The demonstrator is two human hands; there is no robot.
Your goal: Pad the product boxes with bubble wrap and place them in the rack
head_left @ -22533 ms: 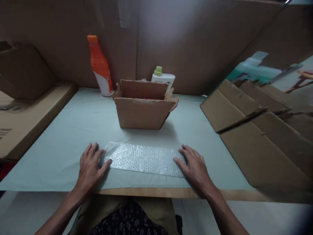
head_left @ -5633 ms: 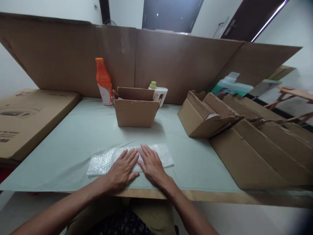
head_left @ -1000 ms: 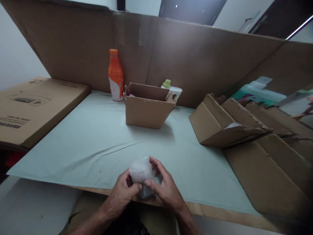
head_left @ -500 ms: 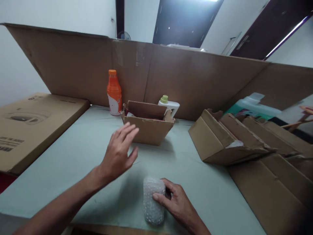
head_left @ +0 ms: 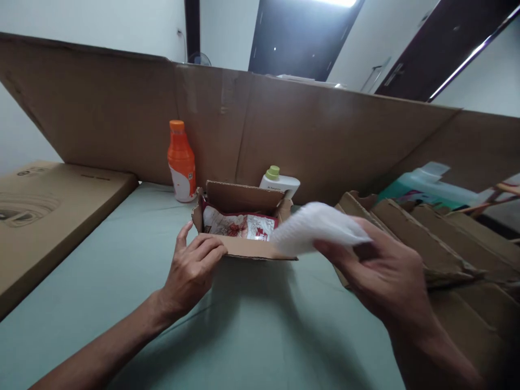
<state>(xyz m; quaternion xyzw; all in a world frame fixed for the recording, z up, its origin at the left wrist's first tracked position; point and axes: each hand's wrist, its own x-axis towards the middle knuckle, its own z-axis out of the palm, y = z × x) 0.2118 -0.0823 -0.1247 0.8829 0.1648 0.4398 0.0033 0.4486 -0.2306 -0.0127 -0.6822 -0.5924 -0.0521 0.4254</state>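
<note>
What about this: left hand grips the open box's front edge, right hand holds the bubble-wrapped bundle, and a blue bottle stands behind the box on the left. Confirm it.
Not quite. The bottle is orange, not blue, as the head view shows. The rest stands: the left hand grips the box at its front edge and the right hand holds the bundle.

Orange bottle upright at upper left against the tall cardboard wall; white green-capped bottle at centre; flat printed carton far left; folded cardboard boxes stacked right
</note>
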